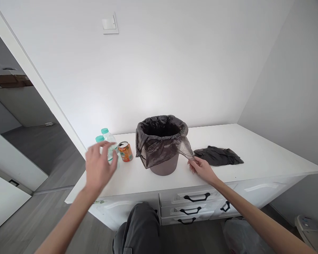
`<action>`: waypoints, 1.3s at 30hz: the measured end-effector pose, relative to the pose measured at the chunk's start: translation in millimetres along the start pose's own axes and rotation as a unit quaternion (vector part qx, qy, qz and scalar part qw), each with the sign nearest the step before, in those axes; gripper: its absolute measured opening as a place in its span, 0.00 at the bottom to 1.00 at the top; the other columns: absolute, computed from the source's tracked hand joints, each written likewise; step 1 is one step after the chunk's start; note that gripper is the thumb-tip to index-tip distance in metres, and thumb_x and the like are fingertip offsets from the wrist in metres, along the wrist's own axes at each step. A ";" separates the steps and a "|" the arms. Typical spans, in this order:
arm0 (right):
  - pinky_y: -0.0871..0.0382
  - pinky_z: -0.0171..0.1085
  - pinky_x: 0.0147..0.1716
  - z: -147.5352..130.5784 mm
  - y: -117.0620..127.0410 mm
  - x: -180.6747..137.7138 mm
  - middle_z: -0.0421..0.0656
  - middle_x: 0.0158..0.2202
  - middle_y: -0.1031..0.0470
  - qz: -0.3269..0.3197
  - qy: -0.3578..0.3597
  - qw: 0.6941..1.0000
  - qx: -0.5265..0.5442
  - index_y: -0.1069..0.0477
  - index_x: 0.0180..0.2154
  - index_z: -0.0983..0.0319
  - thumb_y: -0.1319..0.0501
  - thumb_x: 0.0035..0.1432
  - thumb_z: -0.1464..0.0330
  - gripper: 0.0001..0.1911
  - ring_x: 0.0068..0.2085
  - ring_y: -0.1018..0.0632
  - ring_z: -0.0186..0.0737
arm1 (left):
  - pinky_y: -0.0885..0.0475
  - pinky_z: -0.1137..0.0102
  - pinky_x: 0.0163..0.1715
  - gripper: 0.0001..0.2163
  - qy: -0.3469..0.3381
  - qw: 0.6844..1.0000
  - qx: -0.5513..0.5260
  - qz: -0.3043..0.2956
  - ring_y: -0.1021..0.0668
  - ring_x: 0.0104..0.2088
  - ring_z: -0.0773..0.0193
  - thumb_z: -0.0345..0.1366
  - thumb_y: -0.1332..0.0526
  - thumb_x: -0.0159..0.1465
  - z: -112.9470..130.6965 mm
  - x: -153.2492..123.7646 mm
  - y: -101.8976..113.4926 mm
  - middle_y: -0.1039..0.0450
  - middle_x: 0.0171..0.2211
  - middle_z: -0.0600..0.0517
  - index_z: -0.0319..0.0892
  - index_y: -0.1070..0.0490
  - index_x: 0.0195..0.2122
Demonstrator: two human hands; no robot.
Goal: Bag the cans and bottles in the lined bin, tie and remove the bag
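Observation:
A brown trash can (164, 167) stands on the white cabinet top, lined with a thin black trash bag (159, 150) folded over its rim. My right hand (200, 168) pinches a corner of that bag and pulls it out to the right of the can. On the other side, my left hand (98, 164) is raised with fingers apart, slightly blurred, holding nothing. Behind it stand two clear plastic bottles with teal caps, partly hidden; the farther bottle (109, 137) shows more. An orange drink can (125, 152) sits between the bottles and the trash can.
A crumpled black bag (218, 156) lies on the white cabinet top (267, 155) at the right. Drawers with black handles (197, 197) are below the front edge. A light switch (110, 24) is on the wall, and a doorway opens at the left.

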State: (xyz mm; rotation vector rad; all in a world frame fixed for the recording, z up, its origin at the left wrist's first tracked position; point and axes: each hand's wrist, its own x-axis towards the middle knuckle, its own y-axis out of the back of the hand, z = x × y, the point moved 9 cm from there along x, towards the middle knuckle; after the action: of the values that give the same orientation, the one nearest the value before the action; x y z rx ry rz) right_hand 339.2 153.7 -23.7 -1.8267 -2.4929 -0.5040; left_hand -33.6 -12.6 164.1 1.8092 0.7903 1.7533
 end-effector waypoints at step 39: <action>0.32 0.37 0.31 -0.3 -0.8 7.2 0.39 0.26 0.24 -0.013 0.024 0.999 -0.021 0.28 0.34 0.57 0.46 0.69 0.51 0.20 0.27 0.25 0.39 | 0.19 0.68 0.33 0.16 -0.051 0.974 -0.217 0.046 0.18 0.48 0.58 0.42 0.42 0.72 152.9 157.8 109.5 0.24 0.53 0.47 0.47 0.34 0.59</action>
State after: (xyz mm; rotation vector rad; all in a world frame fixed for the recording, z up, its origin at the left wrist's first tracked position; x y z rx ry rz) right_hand 336.1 160.1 -22.2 -1.7771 -2.4960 -0.5969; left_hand 126.9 27.6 345.5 1.6380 0.2563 1.7103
